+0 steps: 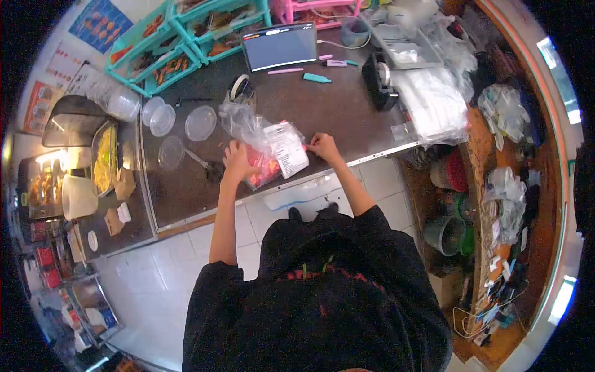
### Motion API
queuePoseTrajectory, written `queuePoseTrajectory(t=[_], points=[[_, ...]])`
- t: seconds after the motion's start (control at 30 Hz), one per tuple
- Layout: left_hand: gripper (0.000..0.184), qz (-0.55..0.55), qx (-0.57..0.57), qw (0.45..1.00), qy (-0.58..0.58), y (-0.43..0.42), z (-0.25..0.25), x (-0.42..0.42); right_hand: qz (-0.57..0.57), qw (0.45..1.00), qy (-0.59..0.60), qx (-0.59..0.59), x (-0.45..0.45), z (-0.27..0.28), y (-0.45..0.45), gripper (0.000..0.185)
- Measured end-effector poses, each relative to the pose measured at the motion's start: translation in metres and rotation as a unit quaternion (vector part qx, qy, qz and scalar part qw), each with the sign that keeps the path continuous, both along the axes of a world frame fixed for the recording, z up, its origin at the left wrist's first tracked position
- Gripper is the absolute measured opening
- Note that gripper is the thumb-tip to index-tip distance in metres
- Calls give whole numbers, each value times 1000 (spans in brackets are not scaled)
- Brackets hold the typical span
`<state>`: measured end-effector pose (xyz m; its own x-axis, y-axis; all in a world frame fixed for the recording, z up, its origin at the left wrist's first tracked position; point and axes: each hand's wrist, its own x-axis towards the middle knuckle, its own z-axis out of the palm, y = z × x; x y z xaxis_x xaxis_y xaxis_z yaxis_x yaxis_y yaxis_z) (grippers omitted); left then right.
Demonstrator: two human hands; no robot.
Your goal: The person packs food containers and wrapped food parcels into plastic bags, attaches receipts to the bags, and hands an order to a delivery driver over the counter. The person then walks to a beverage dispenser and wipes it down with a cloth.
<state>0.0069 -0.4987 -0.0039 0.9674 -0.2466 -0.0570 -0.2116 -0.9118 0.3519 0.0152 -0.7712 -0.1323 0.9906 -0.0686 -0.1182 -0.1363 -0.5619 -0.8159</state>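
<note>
A clear plastic bag (240,122) with red contents (265,168) lies near the front edge of the dark table. A white printed receipt (289,150) rests on its right part. My left hand (236,162) grips the bag's left side, thumb toward the red contents. At the bag's right edge, my right hand (324,149) is closed in a pinch on what looks like the bag's corner; the fingertips are small and partly hidden.
Round clear lids (201,123) lie left of the bag. Behind stand a tablet (279,47), markers (317,78) and teal baskets (162,69) of food. A black tape dispenser (378,84) and white plastic bags (432,102) are at right. A food tray (105,162) sits far left.
</note>
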Motion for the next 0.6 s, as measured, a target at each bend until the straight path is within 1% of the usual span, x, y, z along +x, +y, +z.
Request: queuePoseTrajectory(t=[0.03,0.07,0.1,0.13,0.17,0.2,0.23,0.27,0.33,0.37,0.4,0.47,0.5,0.53,0.57,0.6], points=[[61,10,78,996,-40,-12,16,-1,-5,999,2,-33,-1,8,1,31],[55,-18,-9,995,-100,-15,2,7,15,998,-37,-56,-5,25,1,22],[50,-45,-96,982,-157,-16,-25,20,9,1000,2,15,-5,34,-2,22],[44,-72,-182,958,-211,-25,-26,24,5,995,41,86,-4,39,-7,23],[41,-30,-227,965,-128,-32,-26,27,2,984,80,156,-2,43,-13,24],[37,12,-270,962,-44,-41,-28,28,30,981,83,175,0,47,-22,28],[34,54,-309,949,42,-56,-19,26,57,975,87,195,-1,51,-33,32],[34,58,-269,961,24,-78,1,21,82,969,89,214,-2,56,-46,37],[36,59,-193,979,-15,-136,55,13,78,923,95,366,-4,67,-74,48],[37,31,-283,959,-3,-161,67,19,75,892,96,436,-4,76,-95,55],[38,1,-371,929,11,-189,77,25,122,782,123,598,-1,87,-125,65],[43,-84,-347,932,59,-246,108,44,60,798,66,596,-12,146,-187,66],[44,-119,-371,921,31,-279,124,47,25,807,31,590,-18,167,-222,67],[46,-162,-398,903,2,-317,140,46,-41,848,43,526,-20,168,-264,67],[48,-212,-428,878,-26,-359,154,45,-109,850,4,516,-33,196,-300,60],[50,-230,-392,885,-101,-398,167,45,-134,853,-40,503,-40,207,-348,57]])
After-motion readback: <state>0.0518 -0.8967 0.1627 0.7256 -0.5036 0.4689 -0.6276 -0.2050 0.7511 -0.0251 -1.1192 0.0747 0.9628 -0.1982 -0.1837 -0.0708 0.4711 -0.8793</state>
